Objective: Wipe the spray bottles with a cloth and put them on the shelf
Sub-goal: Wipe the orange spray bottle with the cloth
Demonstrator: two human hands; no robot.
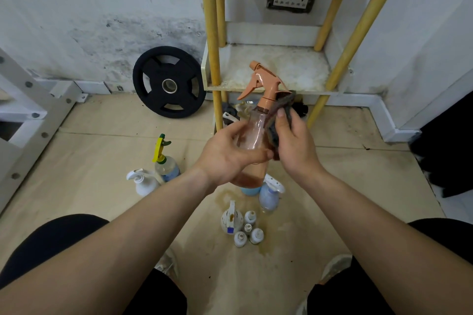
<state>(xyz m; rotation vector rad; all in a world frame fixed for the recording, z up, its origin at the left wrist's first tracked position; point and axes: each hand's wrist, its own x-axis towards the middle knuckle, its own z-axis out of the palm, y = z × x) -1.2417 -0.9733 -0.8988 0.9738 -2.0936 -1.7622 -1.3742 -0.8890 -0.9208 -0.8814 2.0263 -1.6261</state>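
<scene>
My left hand (227,156) grips a clear pinkish spray bottle (256,133) with an orange trigger head, held upright above the floor. A dark cloth (280,107) lies against the bottle's right side and neck, pressed there and held by my right hand (294,143). Straight behind the bottle is the low white shelf (294,69) with yellow posts, its board bare. On the floor below stand a yellow-headed spray bottle (165,161), a white pump bottle (144,181), a white-headed bluish spray bottle (270,194) and several small white bottles (245,227).
A black weight plate (169,82) leans on the wall left of the shelf. A white metal frame (30,115) runs along the left. Dark items (300,107) lie under the shelf. A wet stain (266,248) marks the floor by the small bottles. My knees frame the bottom corners.
</scene>
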